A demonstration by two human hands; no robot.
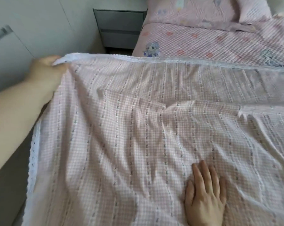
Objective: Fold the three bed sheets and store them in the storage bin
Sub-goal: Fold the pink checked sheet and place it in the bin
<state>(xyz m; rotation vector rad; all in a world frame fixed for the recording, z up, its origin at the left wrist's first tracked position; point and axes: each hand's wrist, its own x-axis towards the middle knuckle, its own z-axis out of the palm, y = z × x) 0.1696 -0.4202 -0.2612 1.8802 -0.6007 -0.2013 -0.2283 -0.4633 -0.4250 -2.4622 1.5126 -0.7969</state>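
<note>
A pink gingham bed sheet (130, 128) with a white lace border lies spread and wrinkled over the bed, filling most of the view. My left hand (46, 66) grips its far left corner at the lace edge and holds it out toward the wall. My right hand (205, 194) lies flat on the sheet near the bottom of the view, fingers spread, pressing the cloth down. A fold of the same sheet runs across the right side. No storage bin or other loose sheets are in view.
The bed (203, 44) carries a pink fitted cover with cartoon prints, and a matching pillow (195, 12) lies at its head. A grey nightstand (120, 28) with drawers stands beside the bed. White cabinet doors (23, 30) line the left wall.
</note>
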